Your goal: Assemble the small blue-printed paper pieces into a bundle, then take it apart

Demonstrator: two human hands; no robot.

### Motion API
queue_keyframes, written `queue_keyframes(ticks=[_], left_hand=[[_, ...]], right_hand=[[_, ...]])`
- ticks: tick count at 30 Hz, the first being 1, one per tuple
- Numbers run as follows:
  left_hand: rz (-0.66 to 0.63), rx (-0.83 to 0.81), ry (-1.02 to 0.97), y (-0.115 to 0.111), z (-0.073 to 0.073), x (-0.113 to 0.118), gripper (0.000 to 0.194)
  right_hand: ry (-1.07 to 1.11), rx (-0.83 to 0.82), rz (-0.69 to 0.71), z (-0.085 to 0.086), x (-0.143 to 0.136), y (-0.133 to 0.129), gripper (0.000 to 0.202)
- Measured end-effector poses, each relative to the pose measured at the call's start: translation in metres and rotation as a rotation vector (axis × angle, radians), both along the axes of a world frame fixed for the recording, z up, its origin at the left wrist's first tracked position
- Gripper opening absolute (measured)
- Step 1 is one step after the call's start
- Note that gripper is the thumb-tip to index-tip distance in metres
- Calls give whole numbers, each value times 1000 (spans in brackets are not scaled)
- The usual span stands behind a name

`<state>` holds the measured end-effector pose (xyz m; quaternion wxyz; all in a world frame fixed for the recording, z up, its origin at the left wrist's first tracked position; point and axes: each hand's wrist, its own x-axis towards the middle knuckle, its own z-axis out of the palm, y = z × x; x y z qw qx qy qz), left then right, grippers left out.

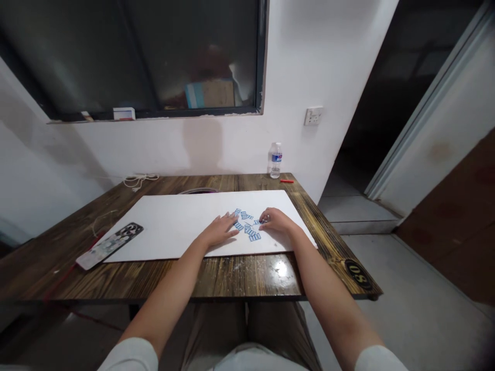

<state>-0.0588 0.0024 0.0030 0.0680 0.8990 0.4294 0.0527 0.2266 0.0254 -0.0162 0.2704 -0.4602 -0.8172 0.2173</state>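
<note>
Small blue-and-white striped pieces (pixel 253 237) lie clustered on the right half of a white board (pixel 170 221), their markings too tiny to make out. The left hand (pixel 219 231) rests open, palm down, its fingertips covering part of the cluster's left side. The right hand (pixel 277 220) curls over the right side; whether thumb and finger grip a piece cannot be told. Behind the board, a curved rim (pixel 199 191) shows, the rest hidden. A smartphone (pixel 110 247) overlaps the board's left edge. Through the dark window (pixel 204 56), a cardboard box (pixel 218 94) appears blurred.
</note>
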Motion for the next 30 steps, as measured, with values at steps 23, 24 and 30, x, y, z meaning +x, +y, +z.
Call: queue_keyframes(ticks=[23, 24, 30], left_hand=[[-218, 105, -59, -7, 6, 18, 32], [-220, 108, -57, -7, 6, 18, 31], [-146, 134, -30, -5, 7, 15, 30]], right_hand=[[-93, 159, -27, 1, -7, -3, 16], [-115, 150, -14, 1, -6, -4, 18], [-226, 129, -72, -1, 0, -2, 24]])
